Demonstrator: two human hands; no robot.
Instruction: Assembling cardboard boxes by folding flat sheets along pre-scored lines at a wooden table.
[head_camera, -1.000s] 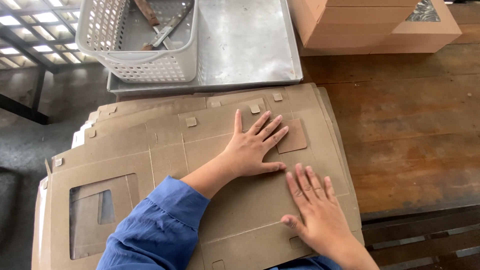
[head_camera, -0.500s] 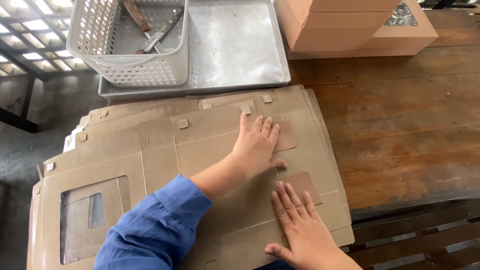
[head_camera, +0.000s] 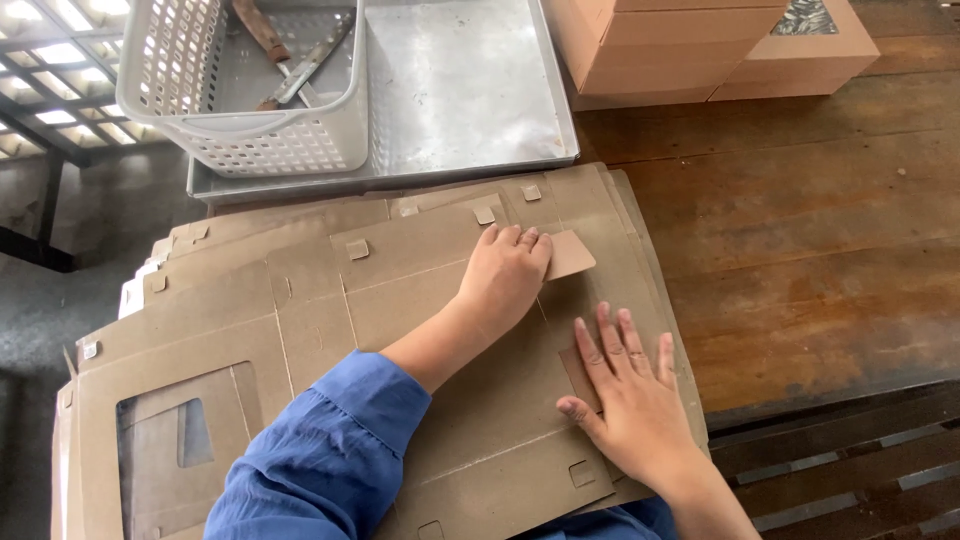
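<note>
A stack of flat brown cardboard box blanks (head_camera: 420, 270) lies on the wooden table (head_camera: 800, 230). The top blank has a cut-out window (head_camera: 180, 430) at its near left. My left hand (head_camera: 505, 275), on a blue-sleeved arm, has its fingers curled over a small cardboard flap (head_camera: 572, 255), which stands slightly raised from the sheet. My right hand (head_camera: 625, 390) lies flat with fingers spread, pressing down on the top blank near its right edge.
A metal tray (head_camera: 470, 90) sits behind the stack and holds a white plastic basket (head_camera: 250, 130) with a few tools in it. Assembled brown boxes (head_camera: 700, 50) stand at the far right. The table's near edge runs at the lower right.
My left hand has gone from flat with spread fingers to curled over the small flap, which now lifts. My right hand slid slightly up the sheet and stays flat.
</note>
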